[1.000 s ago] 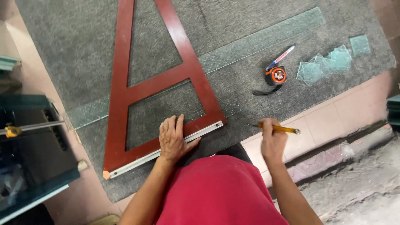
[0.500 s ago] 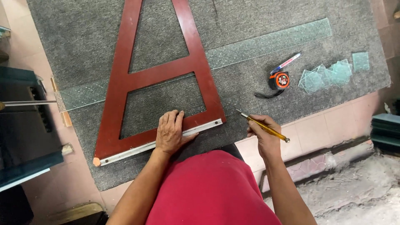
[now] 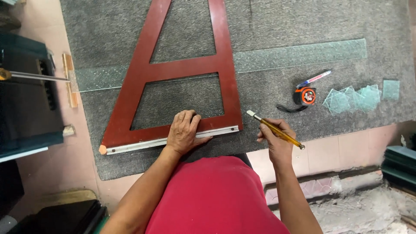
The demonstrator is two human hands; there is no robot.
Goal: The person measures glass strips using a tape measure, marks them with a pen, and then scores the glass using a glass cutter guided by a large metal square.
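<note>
Your left hand (image 3: pixel 185 135) lies flat, fingers spread, pressing the red frame square (image 3: pixel 173 71); your right hand (image 3: pixel 277 141), at 3 o'clock, is closed around the glass cutter (image 3: pixel 277 130). If that pressure eases, the square could slip on the glass strip (image 3: pixel 299 54) and skew the score.

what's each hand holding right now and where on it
The right hand grips a yellow-handled glass cutter around mid-handle. The left hand holds nothing; it presses flat on the red wooden frame's bottom edge.

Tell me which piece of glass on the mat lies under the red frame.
The long glass strip running across the grey mat; the red frame crosses over it. The small cut glass pieces sit apart at the right, beside the tape measure.
</note>
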